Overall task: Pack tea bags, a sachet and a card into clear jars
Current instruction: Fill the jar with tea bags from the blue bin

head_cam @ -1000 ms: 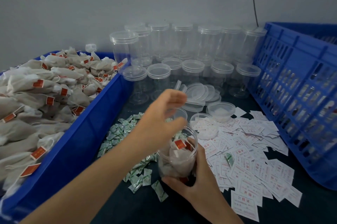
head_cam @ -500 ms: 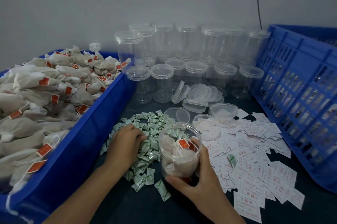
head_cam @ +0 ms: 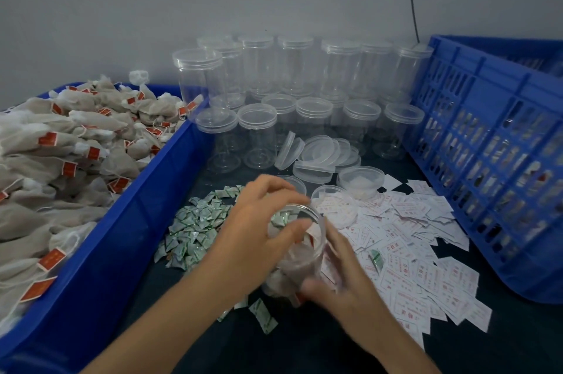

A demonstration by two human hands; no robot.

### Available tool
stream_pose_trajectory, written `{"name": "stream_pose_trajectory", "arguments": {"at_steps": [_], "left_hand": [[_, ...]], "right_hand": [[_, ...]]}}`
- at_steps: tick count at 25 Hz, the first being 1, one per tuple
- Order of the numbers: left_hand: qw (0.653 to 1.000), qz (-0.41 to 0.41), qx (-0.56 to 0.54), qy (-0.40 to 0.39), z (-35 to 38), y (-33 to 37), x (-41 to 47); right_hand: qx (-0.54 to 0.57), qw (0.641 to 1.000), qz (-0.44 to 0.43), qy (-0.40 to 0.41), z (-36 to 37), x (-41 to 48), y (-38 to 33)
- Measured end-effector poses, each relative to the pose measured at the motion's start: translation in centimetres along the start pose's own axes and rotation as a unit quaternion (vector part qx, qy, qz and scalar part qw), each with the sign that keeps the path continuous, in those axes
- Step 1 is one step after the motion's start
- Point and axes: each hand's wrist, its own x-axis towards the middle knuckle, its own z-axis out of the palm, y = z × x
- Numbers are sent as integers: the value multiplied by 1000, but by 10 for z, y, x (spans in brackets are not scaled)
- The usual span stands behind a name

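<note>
We are noting the left hand (head_cam: 256,233), back from the sachet pile (head_cam: 198,227), bringing a sachet (head_cam: 280,218) over the jar (head_cam: 301,264) gripped by the right hand (head_cam: 335,279) at the table's 6 o'clock, whether pinched or released we cannot tell, with a card (head_cam: 402,270) remaining.

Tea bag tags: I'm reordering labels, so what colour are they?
Red, on the tea bag tags; the head view shows them best.

Left hand (head_cam: 259,230) comes in from the left, fingers curled over the clear jar (head_cam: 307,264) mouth, maybe pinching something small; the motion-blurred right hand (head_cam: 344,282) grips its lower side.
</note>
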Motion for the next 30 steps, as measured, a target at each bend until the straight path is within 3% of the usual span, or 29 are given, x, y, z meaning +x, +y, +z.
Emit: {"name": "stream_pose_trajectory", "arguments": {"at_steps": [4, 7, 10, 13, 16, 18, 20, 23, 26, 30], "left_hand": [[998, -49, -33, -2, 17, -8, -11], [989, -66, -111, 70, 34, -13, -20], [978, -22, -127, 161, 53, -18, -24], [973, 14, -124, 194, 60, -21, -24], [968, 37, -131, 209, 62, -26, -24], [961, 42, -152, 229, 67, -27, -24], [950, 48, -172, 254, 73, -27, -24], [945, 67, -181, 266, 77, -31, -23], [943, 66, -188, 268, 77, -34, -24], [935, 67, -215, 274, 79, -37, -23]], "right_hand": [[-162, 967, 42, 195, -56, 6, 2], [-361, 901, 155, 182, -88, 6, 22], [-288, 922, 189, 178, -98, 8, 26], [-216, 941, 175, 195, -103, 18, 17], [-228, 941, 125, 215, -104, 28, -11], [-171, 959, 62, 219, -101, 31, -38], [-67, 981, 4, 180, -88, 34, -69], [12, 998, -48, 40, -55, 42, -100], [-100, 992, -64, -42, -20, 49, -103], [-221, 967, -116, -57, -1, 54, -98]]}}
